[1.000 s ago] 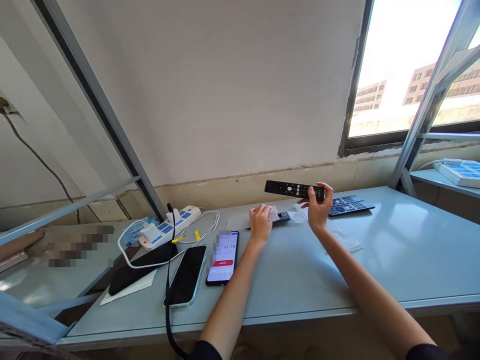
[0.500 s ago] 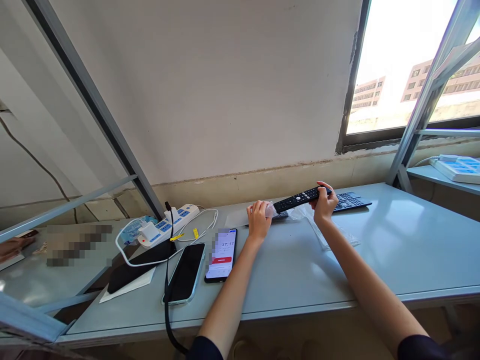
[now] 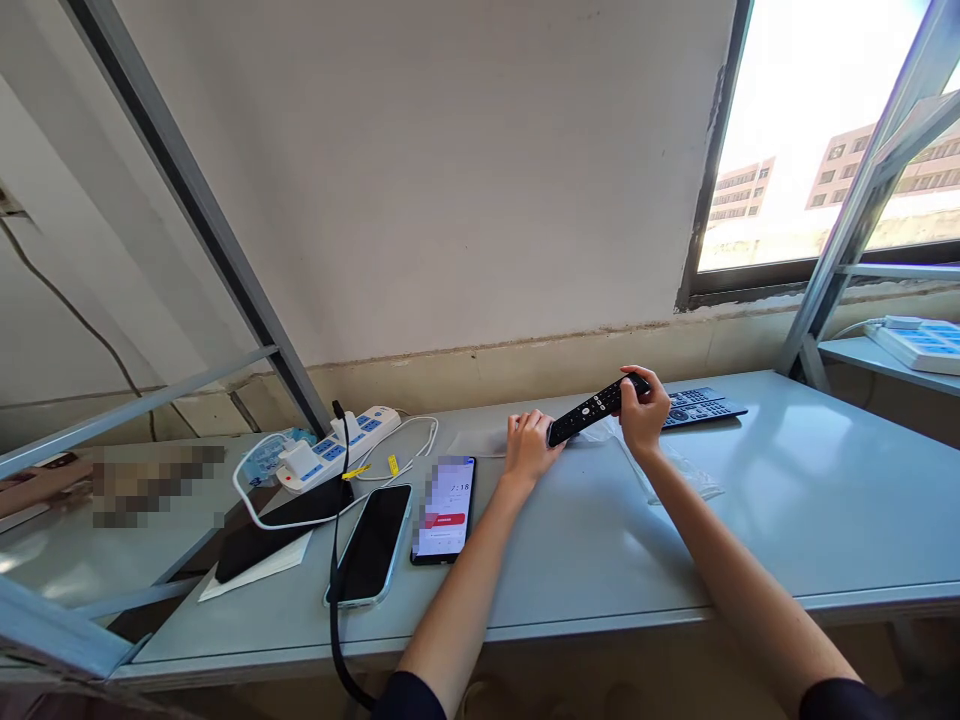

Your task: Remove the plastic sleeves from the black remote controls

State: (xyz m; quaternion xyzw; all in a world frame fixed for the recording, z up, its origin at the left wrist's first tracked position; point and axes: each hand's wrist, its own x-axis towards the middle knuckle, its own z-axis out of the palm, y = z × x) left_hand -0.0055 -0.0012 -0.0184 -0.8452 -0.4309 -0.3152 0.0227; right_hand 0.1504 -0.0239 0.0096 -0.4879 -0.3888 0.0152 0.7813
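Note:
A black remote control is held tilted above the desk, its upper end to the right and its button side facing me. My right hand is closed around the upper end, thumb at the edge. At the lower end, my left hand is closed with its fingers against the remote; fingertips are partly hidden. Clear plastic wrapping shows behind the remote, and a clear plastic bag lies beside my right forearm. Beyond my right hand, more black remotes lie flat side by side.
Left of my arm lie a lit phone and a dark-screened phone. A white power strip with a white cable stands behind them, near a black pouch. A black strap hangs in front. Another person's arm shows far left.
The remote has tilted more steeply and its lower end has dropped slightly. My left hand has moved right, onto that end; the plastic bunched there before no longer shows.

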